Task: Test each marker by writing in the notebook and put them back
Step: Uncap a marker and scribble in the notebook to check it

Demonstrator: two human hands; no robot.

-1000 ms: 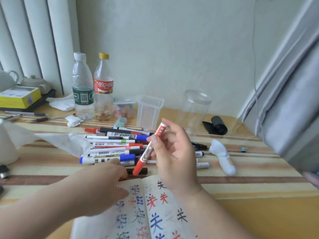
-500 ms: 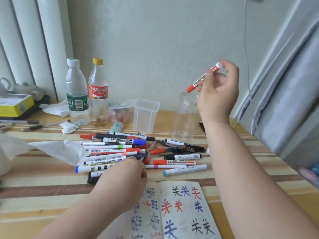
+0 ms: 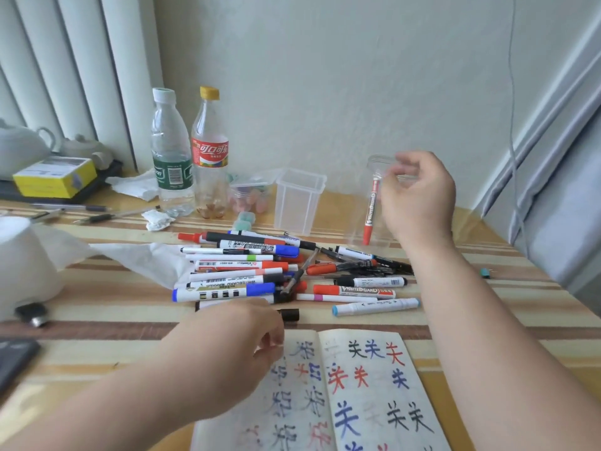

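The right hand is hovering at the far right, just beside the rim of the clear jar. Its fingers are hanging loosely curled, gripping nothing. A red marker is standing inside the jar, red end down. The left hand is lying over a black marker at the near edge of the marker pile. Its fingers are curling under, and whether they are gripping anything cannot be told. The notebook is lying open on the bench, near the pile.
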